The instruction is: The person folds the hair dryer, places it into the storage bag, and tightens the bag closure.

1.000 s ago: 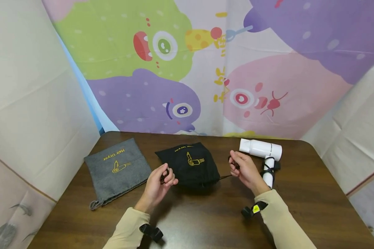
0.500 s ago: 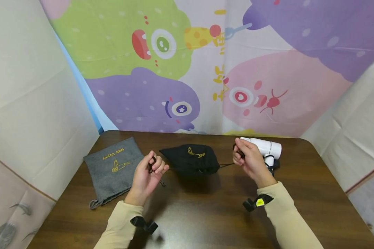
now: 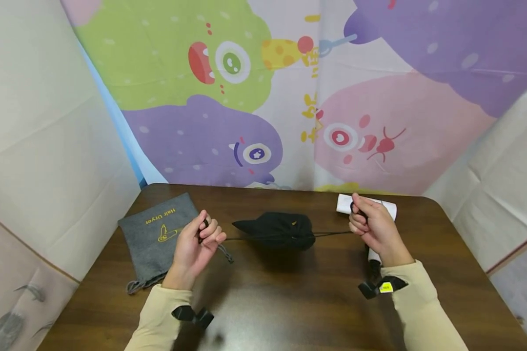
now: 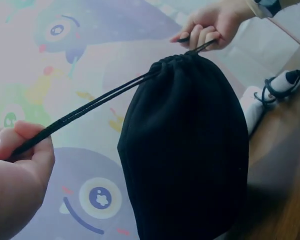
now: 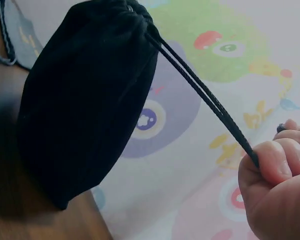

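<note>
A black drawstring pouch hangs between my two hands, its gathered mouth pulled tight, as the left wrist view shows. My left hand grips the drawstring on one side with curled fingers. On the other side my right hand grips the drawstring, with a loop showing above the fingers. Both cords run taut from the pouch mouth. Only a scrap of the pouch's yellow print shows in the head view. What fills the pouch is hidden.
A grey drawstring pouch with yellow hair dryer print lies at the table's left. Behind my right hand lies a white hair dryer, its black cord wrapped round the handle. The wooden table ends at a cartoon-print cloth.
My hands have moved apart, left hand leftward and right hand rightward, drawing the cords out. The black pouch has tipped so its printed face turns away, and its mouth has tightened.
</note>
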`<state>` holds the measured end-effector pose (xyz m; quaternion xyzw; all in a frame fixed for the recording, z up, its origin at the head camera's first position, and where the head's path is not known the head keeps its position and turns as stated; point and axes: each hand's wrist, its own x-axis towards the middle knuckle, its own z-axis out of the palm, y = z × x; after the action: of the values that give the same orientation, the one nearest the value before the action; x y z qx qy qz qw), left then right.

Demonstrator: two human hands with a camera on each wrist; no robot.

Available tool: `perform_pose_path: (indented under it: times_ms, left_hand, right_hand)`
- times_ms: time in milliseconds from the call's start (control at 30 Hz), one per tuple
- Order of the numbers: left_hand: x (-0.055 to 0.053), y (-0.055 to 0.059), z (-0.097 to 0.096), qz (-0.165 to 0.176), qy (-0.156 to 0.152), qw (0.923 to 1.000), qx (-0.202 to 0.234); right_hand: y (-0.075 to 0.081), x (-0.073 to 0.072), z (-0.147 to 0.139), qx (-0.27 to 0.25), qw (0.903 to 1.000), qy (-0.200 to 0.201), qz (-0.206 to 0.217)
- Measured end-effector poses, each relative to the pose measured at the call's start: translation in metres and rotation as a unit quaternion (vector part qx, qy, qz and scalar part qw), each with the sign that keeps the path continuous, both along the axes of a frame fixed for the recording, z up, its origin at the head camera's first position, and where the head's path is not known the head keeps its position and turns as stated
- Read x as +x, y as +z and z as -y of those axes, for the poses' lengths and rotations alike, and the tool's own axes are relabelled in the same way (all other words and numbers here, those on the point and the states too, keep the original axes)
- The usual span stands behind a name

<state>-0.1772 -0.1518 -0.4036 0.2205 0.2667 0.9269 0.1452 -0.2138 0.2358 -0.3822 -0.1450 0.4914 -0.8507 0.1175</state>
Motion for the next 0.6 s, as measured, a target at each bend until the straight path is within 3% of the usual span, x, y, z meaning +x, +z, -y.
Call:
perform_pose_path:
  times_ms: [100,200,433,600]
  left_hand:
    - [0.002,-0.002,-0.002,0.026,0.007,0.9989,-0.039]
    - [0.003,-0.003,-0.003,0.044,0.022,0.993,-0.107]
    - [0.006,-0.019,-0.014,0.1,0.05,0.9611,-0.253]
    - [0.007,-0.03,-0.023,0.161,0.079,0.9377,-0.297]
  right_hand:
    - [-0.003,0.0,-0.004,0.029,0.9993,-0.012,0.02]
    - [-0.009,-0.002,-0.004,0.064,0.9965,-0.026,0.048]
    - [-0.032,0.0,-0.005,0.151,0.9817,-0.034,0.111]
    - [-0.044,0.001,0.001,0.183,0.9752,-0.032,0.121]
